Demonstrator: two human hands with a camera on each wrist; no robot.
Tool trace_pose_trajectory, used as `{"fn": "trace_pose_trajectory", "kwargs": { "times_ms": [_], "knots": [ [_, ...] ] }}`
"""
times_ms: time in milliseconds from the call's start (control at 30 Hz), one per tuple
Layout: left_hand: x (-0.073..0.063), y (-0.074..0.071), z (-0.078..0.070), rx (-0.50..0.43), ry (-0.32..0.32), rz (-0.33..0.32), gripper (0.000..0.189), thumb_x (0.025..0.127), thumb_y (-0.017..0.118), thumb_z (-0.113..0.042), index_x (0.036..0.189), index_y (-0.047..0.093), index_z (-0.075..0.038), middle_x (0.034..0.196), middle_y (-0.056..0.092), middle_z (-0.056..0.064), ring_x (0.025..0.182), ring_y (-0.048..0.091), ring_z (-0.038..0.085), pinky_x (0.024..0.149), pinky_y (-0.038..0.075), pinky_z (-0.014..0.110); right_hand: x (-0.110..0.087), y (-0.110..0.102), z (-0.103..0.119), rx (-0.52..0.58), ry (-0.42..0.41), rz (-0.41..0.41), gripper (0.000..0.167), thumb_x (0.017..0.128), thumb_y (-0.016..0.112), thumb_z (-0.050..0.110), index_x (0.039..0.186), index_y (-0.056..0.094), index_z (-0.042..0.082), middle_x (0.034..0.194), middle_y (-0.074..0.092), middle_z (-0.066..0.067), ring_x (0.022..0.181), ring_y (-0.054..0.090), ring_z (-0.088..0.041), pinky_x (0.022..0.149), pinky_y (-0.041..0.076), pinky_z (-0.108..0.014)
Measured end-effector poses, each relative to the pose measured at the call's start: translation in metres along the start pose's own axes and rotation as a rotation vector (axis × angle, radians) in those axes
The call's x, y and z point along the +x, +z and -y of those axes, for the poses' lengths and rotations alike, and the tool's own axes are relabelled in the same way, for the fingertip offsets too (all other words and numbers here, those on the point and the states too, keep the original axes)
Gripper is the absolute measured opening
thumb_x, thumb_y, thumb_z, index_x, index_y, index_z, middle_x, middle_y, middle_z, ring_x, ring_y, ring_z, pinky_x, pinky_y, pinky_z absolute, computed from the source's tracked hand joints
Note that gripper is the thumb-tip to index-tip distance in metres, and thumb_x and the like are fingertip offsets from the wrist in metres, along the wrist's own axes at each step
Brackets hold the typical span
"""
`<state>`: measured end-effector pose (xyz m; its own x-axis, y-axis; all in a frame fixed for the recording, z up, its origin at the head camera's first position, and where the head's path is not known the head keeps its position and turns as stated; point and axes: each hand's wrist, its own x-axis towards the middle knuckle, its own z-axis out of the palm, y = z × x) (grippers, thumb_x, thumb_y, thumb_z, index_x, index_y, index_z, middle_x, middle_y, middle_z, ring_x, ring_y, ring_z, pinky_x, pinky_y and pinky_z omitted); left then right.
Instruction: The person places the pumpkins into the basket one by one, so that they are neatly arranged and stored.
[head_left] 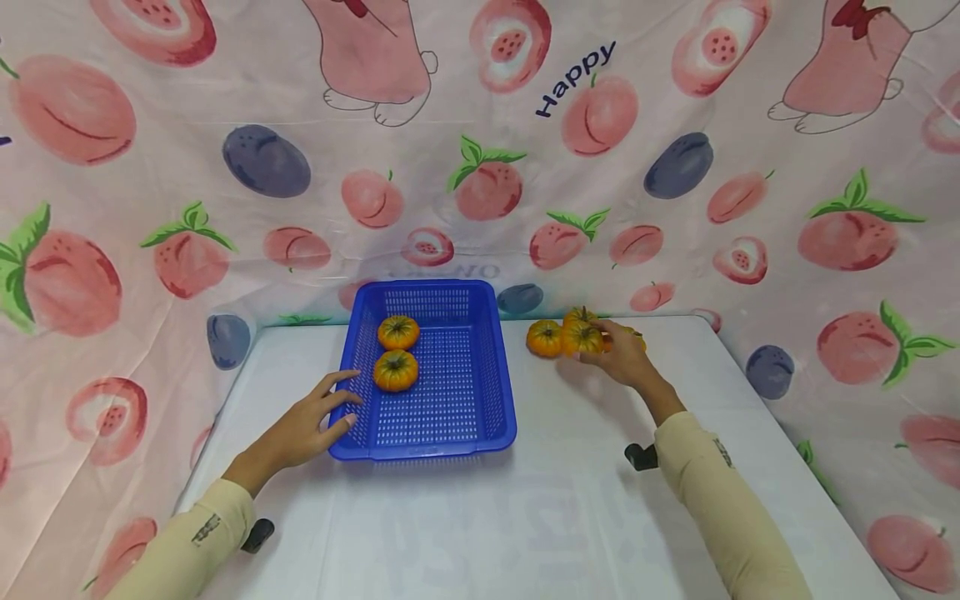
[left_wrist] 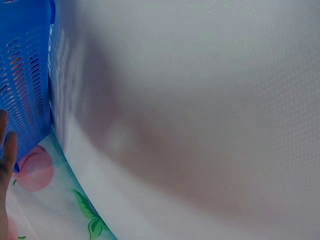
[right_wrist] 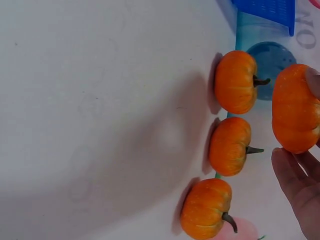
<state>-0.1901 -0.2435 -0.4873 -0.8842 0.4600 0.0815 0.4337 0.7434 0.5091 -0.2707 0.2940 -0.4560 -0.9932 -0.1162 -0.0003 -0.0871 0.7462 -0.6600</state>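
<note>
My right hand [head_left: 618,354] pinches a small orange pumpkin [right_wrist: 295,110] between thumb and fingers, raised above the table. Three more pumpkins stand in a row near it: one on the left [head_left: 543,339], one partly hidden behind the held pumpkin, and one on the right [head_left: 636,337] largely covered by the hand. In the right wrist view, all three have their stems up. My left hand [head_left: 303,425] lies at the left rim of a blue plastic basket [head_left: 504,392], its fingers spread and loosely extended over the edge. Inside the basket, two pumpkins [head_left: 396,371] sit along the left side.
The white table [head_left: 555,508] carries everything, its back edge close behind the pumpkins and basket. A fruit-printed cloth [head_left: 420,167] hangs behind and at both sides. Small black pieces [head_left: 641,456] show beside both sleeves.
</note>
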Motion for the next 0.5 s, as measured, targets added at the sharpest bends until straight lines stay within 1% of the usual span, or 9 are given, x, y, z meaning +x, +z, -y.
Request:
{"fn": "trace_pose_trajectory", "kwargs": {
  "times_ms": [133, 300, 500],
  "knots": [
    [0.000, 0.000, 0.000, -0.001, 0.001, 0.000, 0.035, 0.099, 0.060, -0.034, 0.129, 0.064, -0.016, 0.161, 0.030, 0.009, 0.142, 0.039, 0.048, 0.103, 0.044, 0.067, 0.001, -0.002, 0.007, -0.018, -0.032, -0.011, 0.079, 0.087, 0.079, 0.031, 0.149, 0.042, 0.001, 0.147, 0.048, -0.024, 0.128, 0.051, -0.044, 0.107, 0.046, -0.058],
    [0.000, 0.000, 0.000, -0.009, 0.005, -0.001, 0.035, 0.099, 0.060, -0.033, 0.128, 0.064, -0.016, 0.161, 0.030, 0.009, 0.142, 0.038, 0.049, 0.103, 0.044, 0.067, 0.001, -0.004, 0.014, -0.022, -0.048, -0.008, 0.080, 0.086, 0.079, 0.035, 0.150, 0.042, 0.004, 0.149, 0.048, -0.022, 0.128, 0.051, -0.044, 0.106, 0.047, -0.057],
    [0.000, 0.000, 0.000, -0.009, 0.013, -0.006, 0.034, 0.099, 0.060, -0.033, 0.127, 0.064, -0.015, 0.161, 0.030, 0.008, 0.142, 0.038, 0.048, 0.104, 0.043, 0.067, 0.001, -0.006, 0.023, -0.039, -0.024, 0.003, 0.080, 0.086, 0.079, 0.037, 0.151, 0.042, 0.008, 0.151, 0.047, -0.019, 0.130, 0.050, -0.043, 0.106, 0.048, -0.056]
  ]
}}
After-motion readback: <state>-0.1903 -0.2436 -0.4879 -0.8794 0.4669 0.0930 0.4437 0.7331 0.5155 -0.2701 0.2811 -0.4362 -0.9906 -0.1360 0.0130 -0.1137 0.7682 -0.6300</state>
